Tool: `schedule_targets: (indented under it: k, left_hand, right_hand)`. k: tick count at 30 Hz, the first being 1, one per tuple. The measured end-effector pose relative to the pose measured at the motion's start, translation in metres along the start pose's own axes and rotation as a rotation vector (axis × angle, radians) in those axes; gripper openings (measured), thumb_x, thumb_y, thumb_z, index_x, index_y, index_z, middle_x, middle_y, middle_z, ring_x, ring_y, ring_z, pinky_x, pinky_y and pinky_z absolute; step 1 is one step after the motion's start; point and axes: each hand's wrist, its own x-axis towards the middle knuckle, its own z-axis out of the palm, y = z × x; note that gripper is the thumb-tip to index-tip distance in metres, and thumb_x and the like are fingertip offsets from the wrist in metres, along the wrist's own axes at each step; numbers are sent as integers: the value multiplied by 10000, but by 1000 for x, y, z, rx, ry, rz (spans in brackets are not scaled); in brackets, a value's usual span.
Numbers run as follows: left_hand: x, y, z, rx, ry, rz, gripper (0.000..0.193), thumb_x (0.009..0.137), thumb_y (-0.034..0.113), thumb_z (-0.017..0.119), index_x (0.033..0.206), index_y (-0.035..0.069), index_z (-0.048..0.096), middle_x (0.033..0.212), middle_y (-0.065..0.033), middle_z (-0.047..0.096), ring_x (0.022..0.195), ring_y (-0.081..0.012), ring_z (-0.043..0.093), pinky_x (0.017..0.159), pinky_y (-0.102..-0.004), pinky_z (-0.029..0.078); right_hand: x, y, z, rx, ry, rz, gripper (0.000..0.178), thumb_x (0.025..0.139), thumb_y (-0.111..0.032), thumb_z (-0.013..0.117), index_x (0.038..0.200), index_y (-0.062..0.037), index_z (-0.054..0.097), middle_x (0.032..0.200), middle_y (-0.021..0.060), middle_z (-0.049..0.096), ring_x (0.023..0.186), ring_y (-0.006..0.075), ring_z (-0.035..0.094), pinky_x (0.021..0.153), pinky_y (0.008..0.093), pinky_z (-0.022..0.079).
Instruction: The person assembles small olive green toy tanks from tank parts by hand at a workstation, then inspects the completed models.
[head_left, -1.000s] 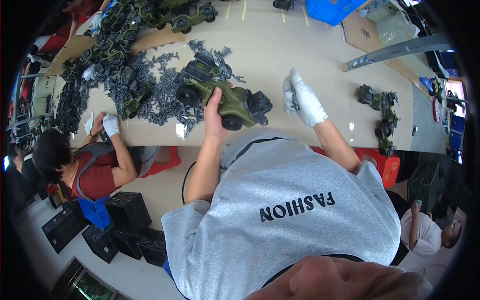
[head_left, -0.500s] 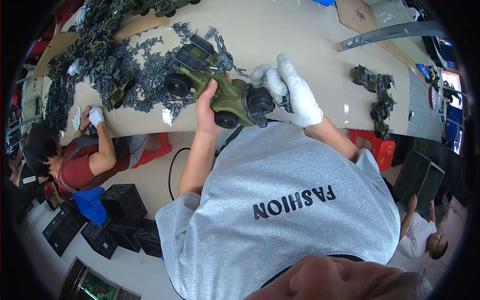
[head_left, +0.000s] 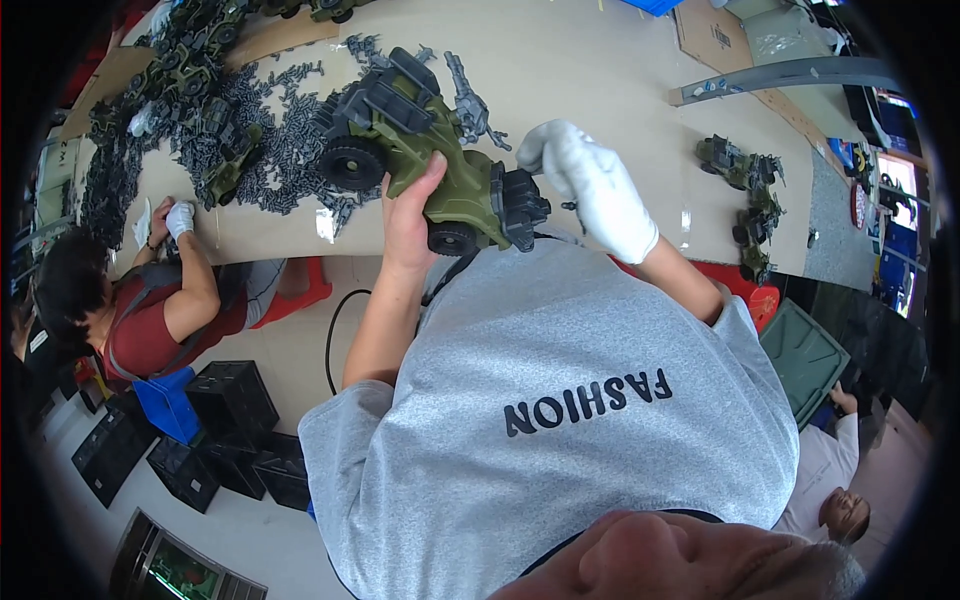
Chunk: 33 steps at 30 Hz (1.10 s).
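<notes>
My bare left hand (head_left: 410,215) grips a toy jeep (head_left: 465,195) by its side, above the table's near edge. The jeep is olive green with black wheels, a dark grey rack at its rear and a dark front bumper. A dark grey toy gun (head_left: 468,100) sticks out at its far side. Just right of the bumper is my right hand (head_left: 600,190) in a white glove, fingers curled together and apart from the jeep. A small dark grey plastic part (head_left: 569,205) peeks out below its fingers; most of it is hidden.
Loose small grey parts (head_left: 285,130) lie heaped on the table left of the jeep, beside piled toy jeeps (head_left: 190,75). More toy jeeps (head_left: 755,205) stand at the right. A co-worker in a red shirt (head_left: 150,310) sits at the left; another person (head_left: 825,480) handles a crate (head_left: 800,360) at lower right.
The jeep's rear has tipped up and away in my left hand. My right hand has turned, hiding more of the small part and its palm. The person at lower right has tilted the crate.
</notes>
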Motion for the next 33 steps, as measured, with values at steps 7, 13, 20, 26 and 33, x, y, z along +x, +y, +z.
schedule_targets:
  k: [7,13,20,26,33]
  left_hand:
    - [2,9,15,2,17,32,284,913,144,625,1161,11,588,1020,-53,629,894,-137,624,783,-280,500]
    - [1,7,14,26,41,-10,263,910,148,642,1129,7,610,1016,-43,631,887,-124,617,780,-265,486]
    - [1,10,24,16,30,-65,247,909,149,646,1108,4,621,996,-39,639,878,-120,622,779,-261,487]
    - [1,11,24,-60,57,-83,257,910,152,641,1129,20,611,1001,-51,647,852,-137,645,745,-278,517]
    - [7,2,23,-187,105,-135,263,918,149,627,1151,28,613,981,-50,661,858,-145,664,715,-285,545]
  right_hand:
    - [5,4,4,-90,93,-166,329,1022,-245,473,979,32,646,855,125,608,743,230,574,715,324,473]
    - [6,6,8,-171,75,-189,305,1010,-216,491,960,39,651,887,166,631,774,300,592,735,362,484]
    - [6,0,11,-26,138,57,530,1048,-409,378,828,24,592,773,100,539,723,208,523,737,303,438]
    - [5,14,16,175,91,21,567,1059,-480,286,933,-7,573,724,28,449,695,145,440,716,266,403]
    - [4,28,14,174,-51,-135,517,1068,-417,304,1132,0,602,781,22,483,721,134,471,772,277,412]
